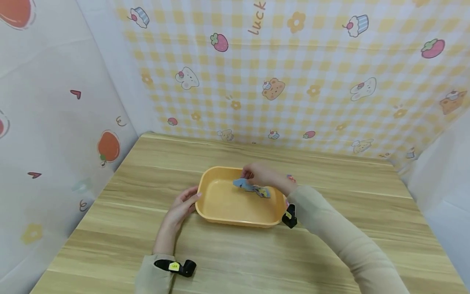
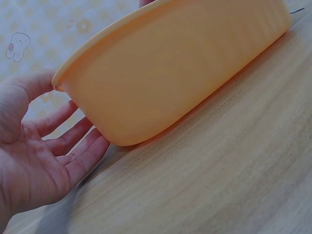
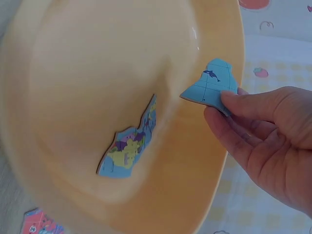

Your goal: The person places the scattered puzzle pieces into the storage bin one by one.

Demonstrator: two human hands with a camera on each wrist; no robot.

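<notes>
Right now a light blue puzzle piece [image 3: 212, 83] with a small whale drawn on it is held up over the far part of a yellow tub [image 1: 227, 208]. The right hand [image 3: 278, 131] pinches it by one edge, thumb on the printed face and bent fingers behind, with hardly any gap beyond the piece's own thickness. Just to the right, inside the tub, lies a second piece [image 3: 127, 153], printed in yellow, purple and blue. At the tub's left end the left hand [image 1: 183, 204] grips the wall lightly, the thumb at the rim and the slightly bent fingers spread against the outside. Beyond the right end, partly hidden by the right forearm, a pink-red piece [image 3: 41, 223] rests on the wooden table [image 1: 110, 228]. Both arms wear beige sleeves, each with a black wrist device, the left one [image 1: 189, 268] nearer than the right one [image 1: 290, 216]. Behind the far edge hangs a yellow-checked cloth [image 1: 312, 49] with bears, strawberries and cupcakes; a white sheet [image 1: 44, 122] with printed hearts covers the left side.
</notes>
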